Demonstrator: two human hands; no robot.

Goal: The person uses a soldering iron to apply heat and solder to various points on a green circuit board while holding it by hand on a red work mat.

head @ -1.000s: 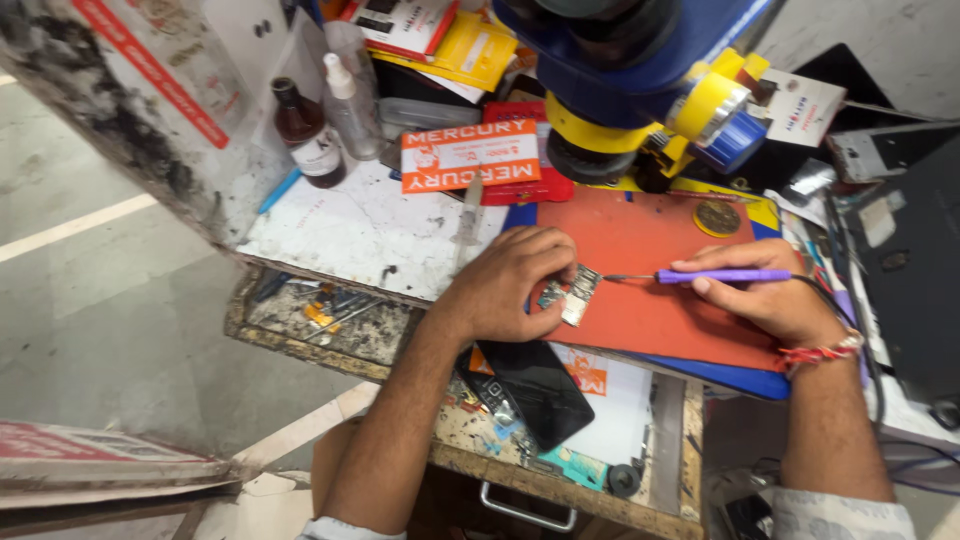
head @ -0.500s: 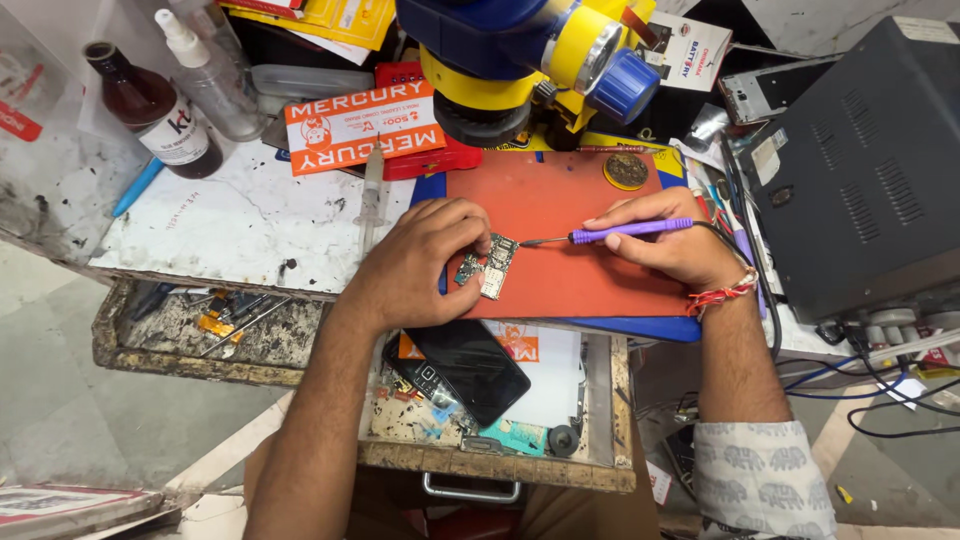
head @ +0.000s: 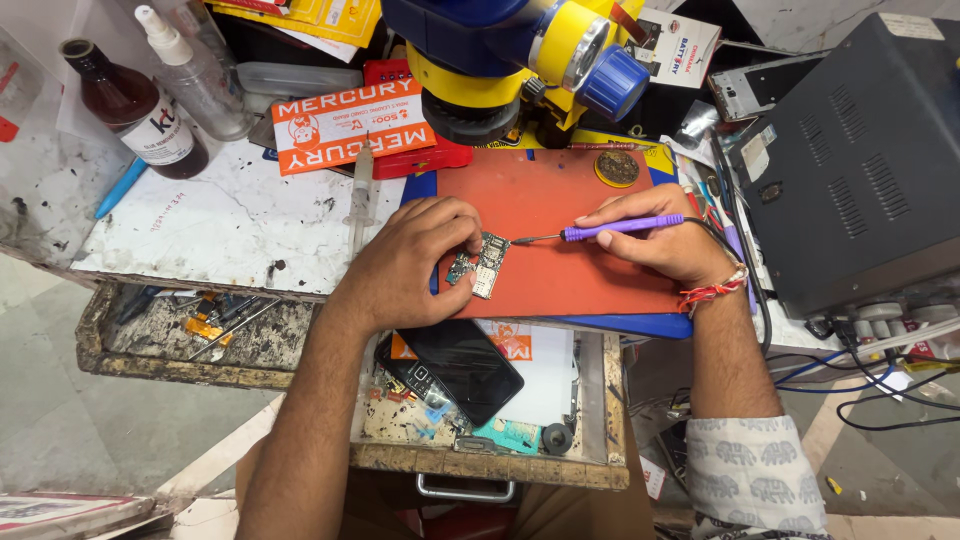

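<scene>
My left hand (head: 405,262) rests on the orange work mat (head: 560,205) and pins a small green circuit board (head: 483,264) with its fingertips. My right hand (head: 662,240) grips a purple-handled soldering iron (head: 620,228); its thin metal tip touches the upper edge of the board. A red thread band circles my right wrist. A blue and yellow microscope head (head: 500,50) hangs just above the mat.
A black phone (head: 462,368) lies in the open drawer (head: 500,460) below the mat. A brown bottle (head: 135,110) and a clear dropper bottle (head: 195,75) stand at the back left. A grey power unit (head: 860,160) sits on the right, cables (head: 880,400) under it.
The view has swung left and steadied over the bench. Both hands stay on the board and the iron, with the tip still at the board's edge.
</scene>
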